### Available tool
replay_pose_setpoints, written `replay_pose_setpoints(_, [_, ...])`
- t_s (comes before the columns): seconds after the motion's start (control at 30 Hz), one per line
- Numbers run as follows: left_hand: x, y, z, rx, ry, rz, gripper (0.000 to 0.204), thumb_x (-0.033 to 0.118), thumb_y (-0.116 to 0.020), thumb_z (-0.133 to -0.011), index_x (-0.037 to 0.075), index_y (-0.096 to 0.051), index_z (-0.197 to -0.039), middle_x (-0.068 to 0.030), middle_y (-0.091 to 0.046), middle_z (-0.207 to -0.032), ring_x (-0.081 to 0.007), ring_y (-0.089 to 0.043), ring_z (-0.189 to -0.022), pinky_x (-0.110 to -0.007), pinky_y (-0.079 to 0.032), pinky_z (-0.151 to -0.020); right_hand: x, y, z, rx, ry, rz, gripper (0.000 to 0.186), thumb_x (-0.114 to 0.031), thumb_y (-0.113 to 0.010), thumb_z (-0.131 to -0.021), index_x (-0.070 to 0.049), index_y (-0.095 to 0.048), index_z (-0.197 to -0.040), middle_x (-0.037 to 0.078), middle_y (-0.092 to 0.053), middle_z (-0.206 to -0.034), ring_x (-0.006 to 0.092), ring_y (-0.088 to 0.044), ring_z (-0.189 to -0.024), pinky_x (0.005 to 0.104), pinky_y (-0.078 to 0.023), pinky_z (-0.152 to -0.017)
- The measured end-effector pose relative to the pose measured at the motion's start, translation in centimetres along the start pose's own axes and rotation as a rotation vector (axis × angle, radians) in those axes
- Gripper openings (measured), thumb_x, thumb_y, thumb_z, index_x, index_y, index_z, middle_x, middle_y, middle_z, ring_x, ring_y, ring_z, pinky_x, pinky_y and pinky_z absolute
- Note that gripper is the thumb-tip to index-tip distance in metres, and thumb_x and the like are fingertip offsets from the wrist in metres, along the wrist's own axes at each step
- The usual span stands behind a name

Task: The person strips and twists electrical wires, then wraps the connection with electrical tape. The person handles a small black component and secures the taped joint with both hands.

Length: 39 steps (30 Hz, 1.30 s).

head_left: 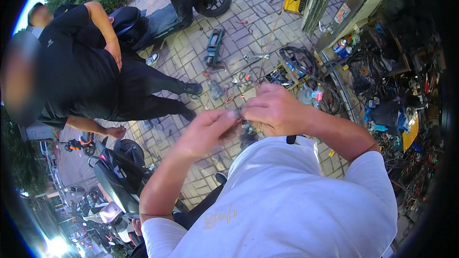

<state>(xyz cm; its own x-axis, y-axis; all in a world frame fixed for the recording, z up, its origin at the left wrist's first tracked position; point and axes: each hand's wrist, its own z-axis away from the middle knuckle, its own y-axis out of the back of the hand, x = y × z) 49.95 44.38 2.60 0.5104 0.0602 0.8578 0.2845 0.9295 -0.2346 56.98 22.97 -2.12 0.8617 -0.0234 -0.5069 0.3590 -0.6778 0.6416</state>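
Observation:
In front of my white shirt, both hands are raised and meet fingertip to fingertip. My left hand is closed in a pinch, thumb against bent fingers, slightly smeared by motion. Touching it, my right hand has its fingers curled together in a pinch too. Something small and dark shows between the fingertips, but its kind is too small to tell. On the paving below lie a combination wrench, a tray of parts and a clear plastic bottle.
Two people in black stand at left. A dark scooter is at the far side, a green floor jack on the paving. Black cables, a red-labelled bottle and cluttered shelves fill the right. More scooters stand lower left.

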Motion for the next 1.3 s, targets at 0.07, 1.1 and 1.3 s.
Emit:
replay_pose_setpoints(0.07, [1.0, 0.4, 0.4, 0.208, -0.443, -0.866, 0.026, 0.024, -0.058, -0.093, -0.001, -0.062, -0.102, -0.0095, -0.055, -0.073, -0.0166, -0.053, -0.064, -0.029, -0.042, -0.057, -0.2, 0.0, 0.1, -0.013, -0.069, -0.107, 0.012, -0.018, -0.066, -0.081, -0.010, -0.060, -0.086, 0.003, -0.056, -0.074, 0.0247, -0.056, -0.065, 0.0350, -0.041, -0.061])
replay_pose_setpoints(1.1, [3.6, -2.3, -0.9, -0.139, -0.899, -1.665, 0.026, 0.022, -0.074, -0.070, 0.005, -0.063, -0.087, -0.0027, -0.049, -0.069, -0.0180, -0.052, -0.062, -0.031, -0.043, -0.055, 0.8, 1.8, 1.2, -0.196, -0.116, -0.408, 0.015, -0.015, -0.068, -0.079, -0.006, -0.061, -0.088, 0.008, -0.059, -0.076, 0.0310, -0.059, -0.072, 0.0402, -0.046, -0.063])
replay_pose_setpoints(1.3, [1.9, -4.6, -1.9, 0.128, 0.132, -0.181, 0.029, 0.025, -0.057, -0.096, 0.003, -0.056, -0.077, 0.0031, -0.040, -0.059, -0.0079, -0.037, -0.053, -0.026, -0.029, -0.048, 0.7, 2.1, 2.2, -0.036, -0.034, -0.091, 0.017, -0.014, -0.071, -0.074, -0.008, -0.060, -0.085, 0.004, -0.058, -0.075, 0.0253, -0.058, -0.067, 0.0356, -0.040, -0.060])
